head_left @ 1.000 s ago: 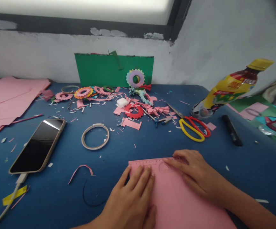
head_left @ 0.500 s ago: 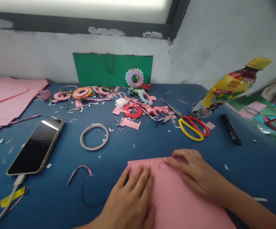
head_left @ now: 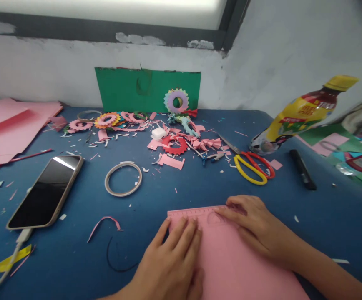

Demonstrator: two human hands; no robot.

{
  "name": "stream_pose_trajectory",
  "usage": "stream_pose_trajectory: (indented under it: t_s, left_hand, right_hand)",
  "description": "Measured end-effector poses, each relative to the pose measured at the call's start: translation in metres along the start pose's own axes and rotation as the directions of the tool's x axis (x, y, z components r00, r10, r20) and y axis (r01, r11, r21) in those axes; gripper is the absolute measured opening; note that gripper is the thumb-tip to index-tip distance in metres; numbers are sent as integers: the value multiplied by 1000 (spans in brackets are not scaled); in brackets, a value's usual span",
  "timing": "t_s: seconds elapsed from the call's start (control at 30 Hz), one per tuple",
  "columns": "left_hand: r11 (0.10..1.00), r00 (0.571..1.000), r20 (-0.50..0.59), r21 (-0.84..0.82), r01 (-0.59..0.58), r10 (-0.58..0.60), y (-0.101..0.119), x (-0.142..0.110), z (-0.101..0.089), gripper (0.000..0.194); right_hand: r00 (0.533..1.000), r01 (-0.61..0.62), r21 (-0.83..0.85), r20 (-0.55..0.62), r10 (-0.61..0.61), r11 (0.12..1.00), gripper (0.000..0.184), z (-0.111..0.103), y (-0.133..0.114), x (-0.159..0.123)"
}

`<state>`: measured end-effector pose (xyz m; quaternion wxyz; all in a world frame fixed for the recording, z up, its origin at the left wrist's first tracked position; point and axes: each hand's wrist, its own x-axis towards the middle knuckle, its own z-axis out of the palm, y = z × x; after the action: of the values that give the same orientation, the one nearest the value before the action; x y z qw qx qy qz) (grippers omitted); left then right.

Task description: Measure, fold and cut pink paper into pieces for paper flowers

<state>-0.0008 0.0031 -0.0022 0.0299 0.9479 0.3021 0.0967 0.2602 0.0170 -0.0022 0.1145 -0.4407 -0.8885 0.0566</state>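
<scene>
A sheet of pink paper (head_left: 227, 258) lies in front of me on the blue table. Along its far edge rests a clear ruler (head_left: 196, 211) with markings and a round cut-out shape near its right part. My left hand (head_left: 171, 254) lies flat on the paper's left side, fingertips touching the ruler's near edge. At the ruler's right end my right hand (head_left: 259, 229) is closed on it, one finger stretched over its face and others bent at its far edge. The right end of the ruler is hidden under those fingers.
Beyond the paper lie a tape roll (head_left: 123, 179), scissors (head_left: 252, 167), a black cutter-like tool (head_left: 302, 170) and paper scraps (head_left: 171, 161). A phone (head_left: 46, 191) with a cable is at left, near pink sheets (head_left: 15, 141). A bottle (head_left: 300, 112) stands at right.
Both hands, the ruler and the pink paper stay in place. The view has shifted very slightly.
</scene>
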Motion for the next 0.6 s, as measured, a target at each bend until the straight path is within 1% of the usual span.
stream_pose_trajectory:
  t_s: [0.37, 0.5, 0.6]
  left_hand:
    - [999, 1000, 25, -41, -2, 3, -1, 4, -5, 47]
    - [999, 999, 32, -50, -9, 10, 4, 11, -9, 43]
    - [998, 994, 103, -65, 26, -20, 9, 21, -16, 37]
  right_hand:
    - [1000, -2, 10, 16, 2, 1000, 54, 0, -2, 2]
    - [998, -1, 42, 69, -2, 999, 48, -12, -6, 8]
    - [989, -5, 145, 149, -17, 989, 39, -26, -2, 23]
